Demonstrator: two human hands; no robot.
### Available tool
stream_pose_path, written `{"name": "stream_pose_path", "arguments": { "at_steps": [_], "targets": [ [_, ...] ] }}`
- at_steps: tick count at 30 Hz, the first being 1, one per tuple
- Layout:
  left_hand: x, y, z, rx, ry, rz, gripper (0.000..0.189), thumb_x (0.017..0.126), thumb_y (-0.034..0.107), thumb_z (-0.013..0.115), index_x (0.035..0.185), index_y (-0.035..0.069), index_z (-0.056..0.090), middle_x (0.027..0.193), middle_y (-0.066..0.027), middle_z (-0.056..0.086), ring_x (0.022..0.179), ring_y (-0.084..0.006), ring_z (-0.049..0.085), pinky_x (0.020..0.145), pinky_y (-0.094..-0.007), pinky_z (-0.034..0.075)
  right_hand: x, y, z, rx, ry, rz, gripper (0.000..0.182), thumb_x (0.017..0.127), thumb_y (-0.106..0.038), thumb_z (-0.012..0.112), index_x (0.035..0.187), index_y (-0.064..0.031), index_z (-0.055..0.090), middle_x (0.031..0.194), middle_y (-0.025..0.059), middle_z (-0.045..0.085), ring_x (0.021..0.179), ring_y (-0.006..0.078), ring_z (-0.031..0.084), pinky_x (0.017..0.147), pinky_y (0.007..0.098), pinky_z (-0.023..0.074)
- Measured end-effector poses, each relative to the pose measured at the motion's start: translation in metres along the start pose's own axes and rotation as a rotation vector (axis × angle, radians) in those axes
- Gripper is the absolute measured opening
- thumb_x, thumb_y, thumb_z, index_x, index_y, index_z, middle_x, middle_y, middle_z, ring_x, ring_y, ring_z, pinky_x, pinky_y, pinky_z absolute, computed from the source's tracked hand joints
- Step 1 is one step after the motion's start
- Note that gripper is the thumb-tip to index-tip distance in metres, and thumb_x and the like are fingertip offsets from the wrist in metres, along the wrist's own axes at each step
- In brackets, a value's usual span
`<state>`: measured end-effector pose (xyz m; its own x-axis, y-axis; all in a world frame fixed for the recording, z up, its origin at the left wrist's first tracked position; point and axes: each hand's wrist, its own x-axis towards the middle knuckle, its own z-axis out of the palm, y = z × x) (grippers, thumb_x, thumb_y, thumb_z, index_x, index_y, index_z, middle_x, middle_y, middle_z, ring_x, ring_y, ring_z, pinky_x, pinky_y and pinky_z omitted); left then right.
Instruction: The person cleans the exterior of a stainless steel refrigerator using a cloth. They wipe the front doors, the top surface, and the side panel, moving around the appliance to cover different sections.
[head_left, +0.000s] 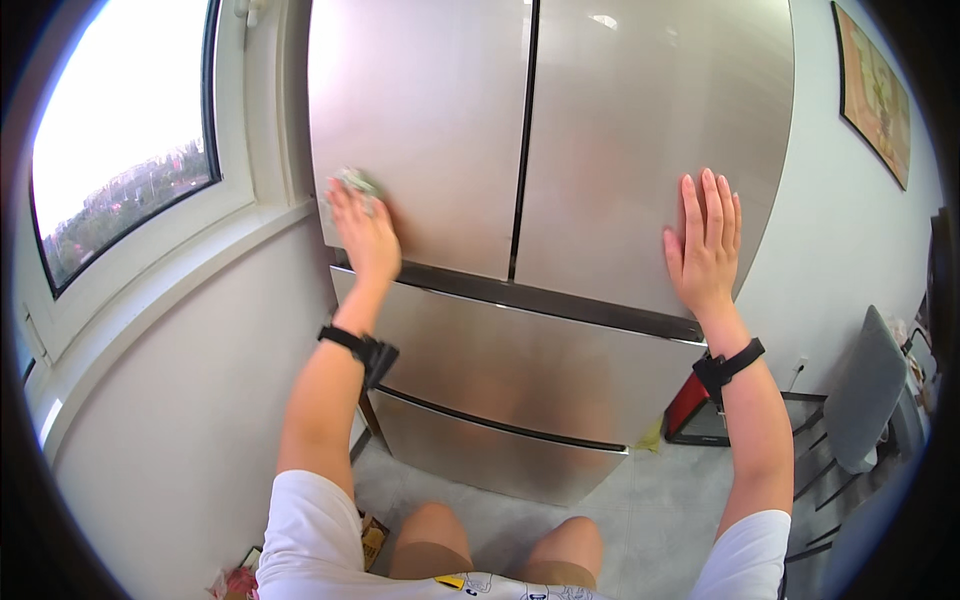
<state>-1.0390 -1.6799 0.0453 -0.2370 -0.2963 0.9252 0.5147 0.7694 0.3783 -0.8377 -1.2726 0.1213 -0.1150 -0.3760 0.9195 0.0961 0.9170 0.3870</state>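
Observation:
A stainless-steel refrigerator with two upper doors and two drawers fills the middle of the view. My left hand presses a crumpled light green-and-white cloth against the lower left part of the left door. Part of the cloth is hidden under my fingers. Flat on the right door, near its outer edge, rests my right hand, with nothing in it. Its fingers point up and the thumb stands apart. A dark gap separates the doors from the upper drawer. Each wrist wears a black strap with a small device.
A window with a white sill is at the left. To the right are a framed picture, a grey chair and a red-and-black appliance on the floor. A printed box lies near my left knee.

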Motion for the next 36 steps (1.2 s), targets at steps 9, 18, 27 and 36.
{"name": "stream_pose_path", "arguments": {
  "at_steps": [9,18,27,36],
  "targets": [
    [0.077,0.018,0.022,-0.071,0.131,-0.06,0.055,0.107,0.034,0.036,0.154,0.005,0.034,0.165,-0.0183,0.017,0.152,-0.0378,0.014,0.122,-0.0524,0.011,-0.002,-0.003,0.005,-0.007,0.019,-0.003,0.061,0.093,-0.029,0.058,0.149,-0.0095,0.045,0.154,0.0132,0.039,0.144,0.0334,0.034,0.119,0.0475,0.0274],
    [0.153,0.263,0.025,-0.281,-0.099,0.394,0.062,0.108,0.039,0.022,0.152,-0.002,0.032,0.162,-0.0186,0.026,0.152,-0.0332,0.016,0.125,-0.0441,0.009,-0.012,0.014,0.005,0.148,0.106,-0.008,0.053,0.091,-0.02,0.057,0.141,-0.0048,0.05,0.147,0.0152,0.044,0.137,0.0328,0.042,0.117,0.0498,0.0293],
    [-0.076,0.265,0.005,-0.243,-0.501,0.953,0.068,0.085,0.028,0.069,0.148,0.023,0.047,0.158,-0.0038,0.038,0.146,-0.0235,0.034,0.12,-0.0497,0.024,-0.02,0.021,0.01,0.416,0.267,0.029,0.037,0.085,-0.01,0.059,0.121,-0.0026,0.055,0.125,0.0154,0.052,0.119,0.0347,0.049,0.113,0.0557,0.0328],
    [-0.111,0.171,-0.022,-0.172,-0.451,0.608,0.074,0.074,0.009,0.077,0.143,0.016,0.054,0.157,-0.008,0.039,0.145,-0.0294,0.036,0.117,-0.0491,0.03,-0.022,0.02,0.001,0.581,0.258,0.052,0.024,0.08,-0.005,0.062,0.104,-0.0046,0.059,0.112,0.0134,0.057,0.109,0.0339,0.054,0.11,0.0531,0.0379]
  ]
}}
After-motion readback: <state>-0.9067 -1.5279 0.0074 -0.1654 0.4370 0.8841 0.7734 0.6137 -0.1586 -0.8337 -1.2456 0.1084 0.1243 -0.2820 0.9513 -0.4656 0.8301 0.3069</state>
